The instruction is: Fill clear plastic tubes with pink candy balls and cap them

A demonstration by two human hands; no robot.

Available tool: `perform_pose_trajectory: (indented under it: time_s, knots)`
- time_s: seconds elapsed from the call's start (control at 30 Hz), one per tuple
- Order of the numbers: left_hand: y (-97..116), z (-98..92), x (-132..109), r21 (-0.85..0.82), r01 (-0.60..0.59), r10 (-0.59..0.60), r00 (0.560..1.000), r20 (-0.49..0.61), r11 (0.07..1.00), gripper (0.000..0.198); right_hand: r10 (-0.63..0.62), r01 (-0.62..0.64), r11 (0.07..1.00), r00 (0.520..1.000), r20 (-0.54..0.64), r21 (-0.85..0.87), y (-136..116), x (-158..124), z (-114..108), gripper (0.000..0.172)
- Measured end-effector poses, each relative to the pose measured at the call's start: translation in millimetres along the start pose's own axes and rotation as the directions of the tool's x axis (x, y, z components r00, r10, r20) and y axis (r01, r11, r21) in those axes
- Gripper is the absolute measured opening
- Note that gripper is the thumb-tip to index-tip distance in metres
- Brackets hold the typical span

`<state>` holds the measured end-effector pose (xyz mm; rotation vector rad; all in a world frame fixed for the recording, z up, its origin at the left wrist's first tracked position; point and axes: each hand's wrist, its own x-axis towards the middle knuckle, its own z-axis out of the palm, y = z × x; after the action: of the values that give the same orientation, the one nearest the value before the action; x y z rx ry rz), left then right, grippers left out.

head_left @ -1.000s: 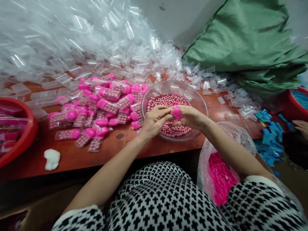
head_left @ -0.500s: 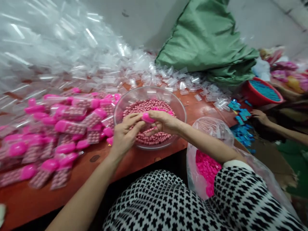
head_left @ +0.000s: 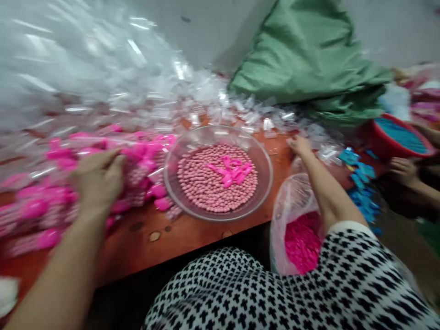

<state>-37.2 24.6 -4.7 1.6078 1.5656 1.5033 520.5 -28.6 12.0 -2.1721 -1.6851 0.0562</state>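
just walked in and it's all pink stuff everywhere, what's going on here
A person sits at a table with a clear bowl of pink beads and some pink caps. Their left hand rests on the pile of filled pink-capped packs; their right hand reaches into the empty clear cases behind. A bag of pink caps sits by their lap.

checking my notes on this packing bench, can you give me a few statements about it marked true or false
1. The clear bowl holds small pink beads. True.
2. The left hand is inside the bowl. False: it is over the pile of filled pink-capped tubes, left of the bowl.
3. The right hand reaches among empty clear tubes beyond the bowl. True.
4. The plastic bag by the table edge holds blue pieces. False: it holds pink caps.
5. A green sack lies behind the table. True.
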Motion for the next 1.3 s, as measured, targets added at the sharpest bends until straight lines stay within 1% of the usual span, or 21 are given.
perform_pose_trajectory:
  time_s: [0.03, 0.07, 0.13, 0.17, 0.2, 0.27, 0.37, 0.4, 0.43, 0.47, 0.5, 0.53, 0.63, 0.7, 0.73, 0.83, 0.93, 1.0, 1.07, 1.13, 1.3]
  knots:
    - [0.5, 1.7, -0.1, 0.035, -0.004, 0.003, 0.999, 0.05, 0.999, 0.018, -0.073, 0.075, 0.996, 0.997, -0.039, 0.053, 5.0, -1.5, 2.0, 0.036]
    - [1.0, 2.8, -0.6, 0.028, -0.016, 0.015, 0.999, 0.039, 0.999, 0.019, -0.257, 0.28, 0.946, 0.955, -0.147, 0.165, 11.9, -0.7, 5.0, 0.042]
    - [2.4, 3.1, -2.3, 0.048, -0.01, 0.011, 1.0, -0.016, 0.999, 0.028, -0.379, 0.431, 0.862, 0.898, -0.224, 0.268, 29.2, 9.7, 14.1, 0.056]
    - [4.5, 2.9, -4.2, 0.059, -0.008, 0.011, 0.999, -0.04, 0.998, 0.031, -0.474, 0.554, 0.781, 0.827, -0.303, 0.289, 36.7, 18.0, 19.3, 0.058]
    - [8.2, 3.4, -7.2, 0.003, -0.003, 0.004, 0.998, -0.056, 1.0, 0.033, -0.526, 0.627, 0.723, 0.772, -0.356, 0.291, 41.0, 26.3, 23.3, 0.059]
    - [21.2, 7.8, -17.0, -0.13, 0.009, -0.014, 0.999, -0.04, 0.991, 0.037, -0.523, 0.64, 0.701, 0.761, -0.384, 0.315, 34.0, 36.0, 23.5, 0.055]
    - [48.1, 23.7, -38.1, -0.328, 0.076, -0.057, 0.996, 0.069, 0.941, 0.045, -0.273, 0.402, 0.792, 0.906, -0.323, 0.459, -24.2, 19.4, 3.4, 0.019]
    - [56.8, 30.4, -45.4, -0.384, 0.109, -0.064, 0.99, 0.129, 0.917, 0.046, -0.188, 0.302, 0.771, 0.949, -0.253, 0.561, -54.1, 6.2, -5.0, 0.007]
    - [64.9, 37.3, -52.3, -0.431, 0.137, -0.057, 0.98, 0.193, 0.892, 0.046, -0.146, 0.199, 0.708, 0.98, -0.135, 0.677, -86.7, -9.3, -12.2, 0.01]
    - [72.3, 43.9, -58.7, -0.467, 0.153, -0.037, 0.968, 0.249, 0.871, 0.043, -0.168, 0.092, 0.617, 0.986, 0.017, 0.782, -119.8, -26.1, -17.3, 0.019]
    - [79.1, 49.8, -64.6, -0.492, 0.153, -0.003, 0.957, 0.292, 0.857, 0.04, -0.249, -0.01, 0.519, 0.955, 0.162, 0.855, -151.1, -43.0, -20.2, 0.028]
    - [85.2, 54.9, -70.0, -0.508, 0.132, 0.043, 0.947, 0.318, 0.851, 0.037, -0.345, -0.108, 0.433, 0.897, 0.276, 0.895, -179.1, -59.0, -20.7, 0.037]
    - [98.4, 63.4, -83.7, -0.518, 0.013, 0.209, 0.906, 0.367, 0.855, 0.029, -0.541, -0.404, 0.288, 0.679, 0.496, 0.868, -233.0, -94.6, -13.8, 0.05]
    - [102.1, 64.2, -91.1, -0.52, -0.054, 0.294, 0.872, 0.392, 0.852, 0.027, -0.581, -0.531, 0.251, 0.587, 0.564, 0.81, -245.9, -105.4, -7.8, 0.05]
    - [102.5, 63.8, -94.2, -0.521, -0.081, 0.324, 0.86, 0.394, 0.849, 0.026, -0.589, -0.57, 0.235, 0.561, 0.582, 0.787, -247.9, -107.6, -5.5, 0.05]
    - [100.3, 61.8, -100.4, -0.5, -0.166, 0.385, 0.844, 0.373, 0.85, 0.023, -0.589, -0.647, 0.2, 0.521, 0.618, 0.736, -248.1, -107.6, -2.2, 0.047]
    - [97.6, 61.8, -102.9, -0.442, -0.224, 0.403, 0.839, 0.366, 0.869, 0.021, -0.535, -0.721, 0.203, 0.485, 0.692, 0.662, -249.9, -107.2, -1.0, 0.032]
    - [97.2, 63.1, -103.9, -0.419, -0.241, 0.402, 0.844, 0.355, 0.875, 0.021, -0.487, -0.742, 0.193, 0.496, 0.719, 0.642, -253.2, -108.8, 0.7, 0.022]
    - [97.8, 64.4, -105.3, -0.422, -0.251, 0.409, 0.847, 0.34, 0.871, 0.019, -0.451, -0.732, 0.164, 0.54, 0.711, 0.661, -257.1, -111.4, 3.2, 0.017]
    - [98.5, 65.1, -107.0, -0.427, -0.266, 0.421, 0.846, 0.326, 0.864, 0.019, -0.435, -0.713, 0.134, 0.581, 0.687, 0.688, -260.5, -114.2, 6.0, 0.014]
    - [98.0, 64.6, -110.0, -0.357, -0.299, 0.427, 0.829, 0.362, 0.885, 0.02, -0.421, -0.684, 0.089, 0.633, 0.65, 0.724, -262.2, -119.2, 14.2, 0.013]
